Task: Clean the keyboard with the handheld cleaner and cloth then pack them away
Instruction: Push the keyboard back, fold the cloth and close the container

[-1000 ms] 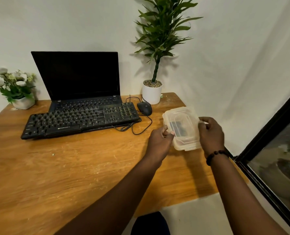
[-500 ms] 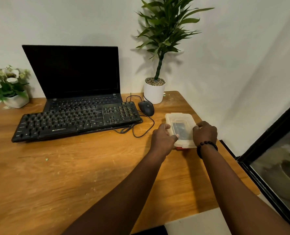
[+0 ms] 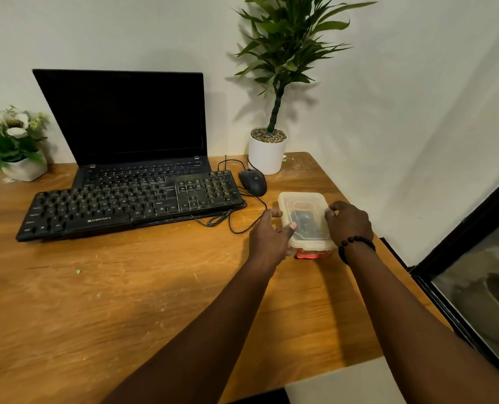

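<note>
A white pot of pale flowers (image 3: 17, 147) stands at the far left edge of the wooden desk (image 3: 96, 301), against a plain white wall (image 3: 125, 30). The desk's orange-brown grain shows scuffs and small pale specks. To the right, a black laptop (image 3: 125, 118) sits open with a dark screen, and a black keyboard (image 3: 131, 204) lies in front of it, overlapping the laptop's base. Its cable (image 3: 227, 221) coils loosely on the wood near the right end. A black mouse (image 3: 252, 182) rests just beside the keyboard, and behind it a tall leafy plant in a white pot (image 3: 267, 154) stands at the wall.

Farther right, a translucent plastic container (image 3: 306, 220) with a lid sits on the desk, dark contents and a red base showing through. The left hand (image 3: 270, 237) holds its left side, thumb pressed on the lid's edge and fingers curled round the side. The right hand (image 3: 348, 223), a dark bead bracelet (image 3: 356, 243) at the wrist, grips the right side with curled fingers. At the far right, a dark-framed window (image 3: 475, 272) runs down beside the desk's edge.
</note>
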Demonstrator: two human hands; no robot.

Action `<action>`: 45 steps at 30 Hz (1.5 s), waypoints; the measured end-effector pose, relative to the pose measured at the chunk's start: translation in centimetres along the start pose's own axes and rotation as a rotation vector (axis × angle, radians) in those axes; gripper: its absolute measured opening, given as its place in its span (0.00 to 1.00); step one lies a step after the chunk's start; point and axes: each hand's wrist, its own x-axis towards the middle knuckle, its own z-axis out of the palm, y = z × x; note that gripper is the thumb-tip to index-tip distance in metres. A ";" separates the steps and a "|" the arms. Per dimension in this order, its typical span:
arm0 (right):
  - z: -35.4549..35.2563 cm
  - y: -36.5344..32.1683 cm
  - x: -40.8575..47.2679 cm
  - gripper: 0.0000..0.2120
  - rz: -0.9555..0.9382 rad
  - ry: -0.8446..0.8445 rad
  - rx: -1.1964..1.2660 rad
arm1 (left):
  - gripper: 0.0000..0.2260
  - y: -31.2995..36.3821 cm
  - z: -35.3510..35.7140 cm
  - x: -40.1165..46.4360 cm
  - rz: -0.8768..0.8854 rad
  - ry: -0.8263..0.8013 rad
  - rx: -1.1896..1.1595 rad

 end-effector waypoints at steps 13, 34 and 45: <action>-0.5 1.0 -2.5 0.21 0.254 0.019 0.353 | 0.19 -1.3 -0.8 0.2 0.457 0.140 0.471; -1.4 1.3 -8.3 0.07 0.545 -0.231 0.994 | 0.14 0.3 -1.4 -1.9 0.911 -0.104 1.178; -1.4 3.4 -9.1 0.22 0.223 -0.111 0.654 | 0.16 0.5 -0.4 -2.1 0.903 -0.034 1.216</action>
